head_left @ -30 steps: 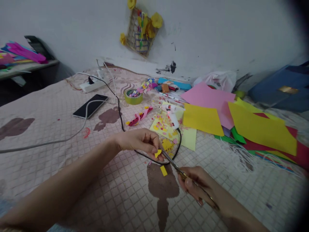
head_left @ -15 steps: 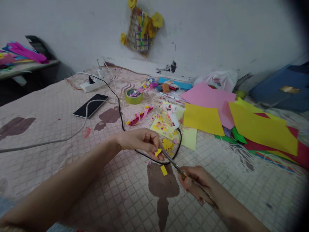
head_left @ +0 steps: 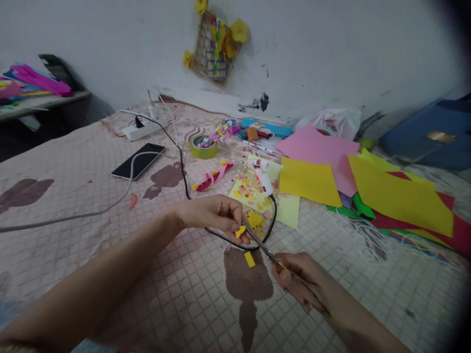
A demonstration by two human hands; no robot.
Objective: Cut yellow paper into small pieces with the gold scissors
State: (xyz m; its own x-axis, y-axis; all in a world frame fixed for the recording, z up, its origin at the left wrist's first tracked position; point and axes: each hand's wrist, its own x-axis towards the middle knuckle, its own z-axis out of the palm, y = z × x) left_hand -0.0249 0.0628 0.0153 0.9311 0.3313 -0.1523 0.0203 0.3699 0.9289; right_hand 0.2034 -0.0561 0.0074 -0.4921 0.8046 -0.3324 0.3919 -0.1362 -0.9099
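Observation:
Between thumb and fingers, my left hand (head_left: 217, 215) pinches a small piece of yellow paper (head_left: 240, 231). My right hand (head_left: 300, 279) is wrapped round the handles of a pair of scissors (head_left: 263, 245), whose blades reach up and left to the paper and my left fingertips. Whether the blades are parted I cannot make out. A small yellow paper rectangle (head_left: 249, 259) lies on the cloth below the blades. Just behind my left fingers sit yellow paper cuttings (head_left: 255, 220). A white glue gun (head_left: 263, 176) lies beyond them on a pale yellow sheet (head_left: 289, 211) strewn with scraps.
A black cord (head_left: 182, 171) loops around the work spot. To the left lie a phone (head_left: 139, 161) and a power strip (head_left: 142, 130). Green tape (head_left: 204, 148) stands behind. Yellow sheets (head_left: 311, 181), a pink sheet (head_left: 318, 147) and white string (head_left: 362, 240) spread on the right.
Almost nothing differs. Both hands, the scissors and the yellow piece keep nearly the same places, with the piece turned very slightly.

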